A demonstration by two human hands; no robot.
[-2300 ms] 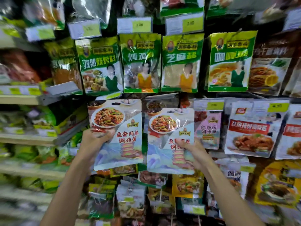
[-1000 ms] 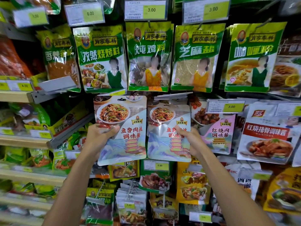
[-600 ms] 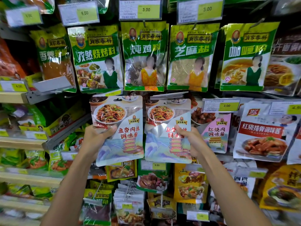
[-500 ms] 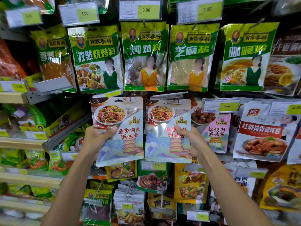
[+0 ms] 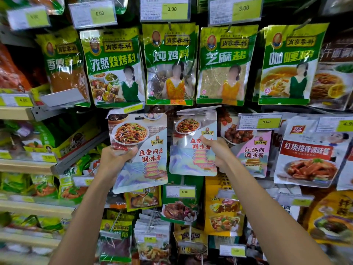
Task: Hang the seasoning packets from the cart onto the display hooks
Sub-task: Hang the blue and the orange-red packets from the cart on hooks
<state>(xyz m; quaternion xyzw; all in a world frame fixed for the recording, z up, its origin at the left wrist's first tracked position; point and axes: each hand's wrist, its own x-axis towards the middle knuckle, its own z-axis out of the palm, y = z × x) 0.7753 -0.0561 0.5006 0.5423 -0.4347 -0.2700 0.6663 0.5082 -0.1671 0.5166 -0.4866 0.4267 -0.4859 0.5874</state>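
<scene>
Glossy pale-blue seasoning packet picturing noodles (image 5: 147,142) stands upright, gripped by the raised left hand (image 5: 116,159); the right hand (image 5: 216,153) pinches a matching packet (image 5: 189,159) alongside

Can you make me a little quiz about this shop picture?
1. True or false: the left packet, in the left hand, shows the same dish as the right packet, in the right hand.
2. Which price is on the tag above the middle green packet? A 3.00, B 6.00, C 9.00.
3. Fill in: the neighbouring packet, just right of the right hand, is coloured ____.
Key: 1 true; 2 A; 3 pink.
</scene>
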